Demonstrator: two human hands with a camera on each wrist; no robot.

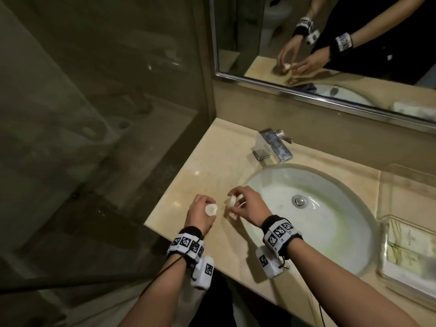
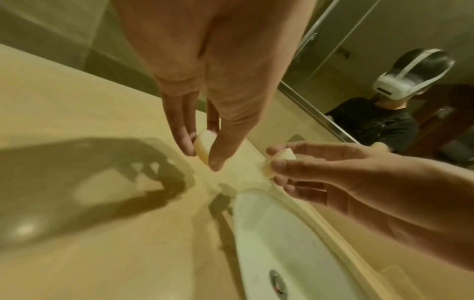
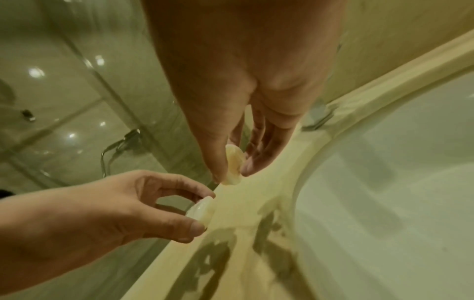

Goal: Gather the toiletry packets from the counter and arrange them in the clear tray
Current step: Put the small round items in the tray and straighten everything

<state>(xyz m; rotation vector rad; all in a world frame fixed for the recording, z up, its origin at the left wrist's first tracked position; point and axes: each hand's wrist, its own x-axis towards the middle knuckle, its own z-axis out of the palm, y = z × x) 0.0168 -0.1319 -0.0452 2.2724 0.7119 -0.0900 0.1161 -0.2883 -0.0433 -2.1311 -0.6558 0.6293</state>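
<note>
Over the beige counter (image 1: 207, 161), just left of the sink, each hand pinches a small round white wrapped soap packet. My left hand (image 1: 200, 212) holds one packet (image 1: 210, 210) (image 2: 204, 146) between thumb and fingers, a little above the counter. My right hand (image 1: 245, 206) holds the other packet (image 1: 232, 200) (image 3: 233, 164) on edge near the basin rim. In the right wrist view the left hand's packet (image 3: 201, 209) shows below. The clear tray (image 1: 401, 251) sits at the far right of the counter, with flat pale packets (image 1: 408, 244) inside.
A white oval sink (image 1: 306, 215) with a metal drain lies between my hands and the tray. A chrome faucet (image 1: 273, 145) stands behind it. A mirror (image 1: 330, 43) covers the wall above. A glass shower partition (image 1: 106, 114) borders the counter's left edge.
</note>
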